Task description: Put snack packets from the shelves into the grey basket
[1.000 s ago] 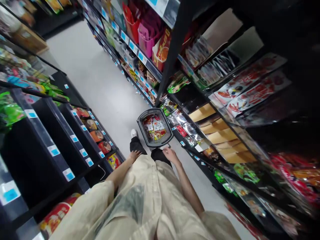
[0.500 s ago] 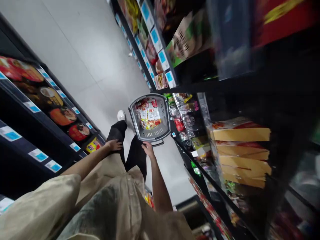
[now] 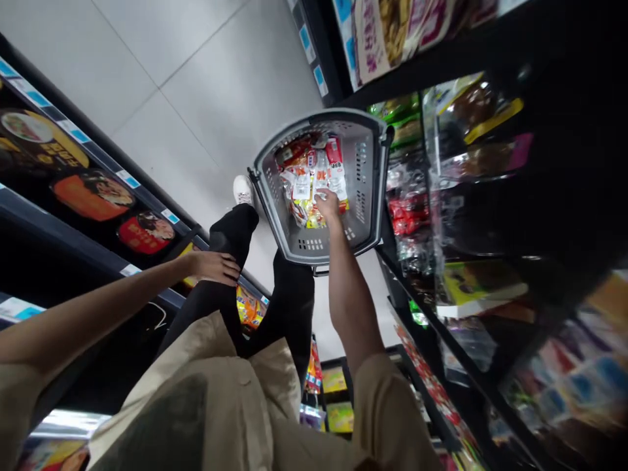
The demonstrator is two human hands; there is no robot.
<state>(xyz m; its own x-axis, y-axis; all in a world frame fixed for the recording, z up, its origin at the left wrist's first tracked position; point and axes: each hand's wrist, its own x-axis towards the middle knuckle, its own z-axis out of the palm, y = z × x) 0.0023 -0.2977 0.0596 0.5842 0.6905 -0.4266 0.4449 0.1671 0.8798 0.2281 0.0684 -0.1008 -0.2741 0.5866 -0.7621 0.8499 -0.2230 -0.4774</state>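
Matt plastic basket (image 3: pixel 351 157), glossy plastic-film packets (image 3: pixel 316 175), matt cloth shirt (image 3: pixel 240 418), smooth floor tiles (image 3: pixel 206 85).

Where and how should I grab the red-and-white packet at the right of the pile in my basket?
Probably pinch the packet by its far red end, coming from above with your right hand: that end looks uncovered, while the basket walls it in at the sides.

One left hand (image 3: pixel 216 267), one right hand (image 3: pixel 328 203), one basket (image 3: pixel 361 183), one white shoe (image 3: pixel 243 190); packets (image 3: pixel 335 158) several, count unclear.
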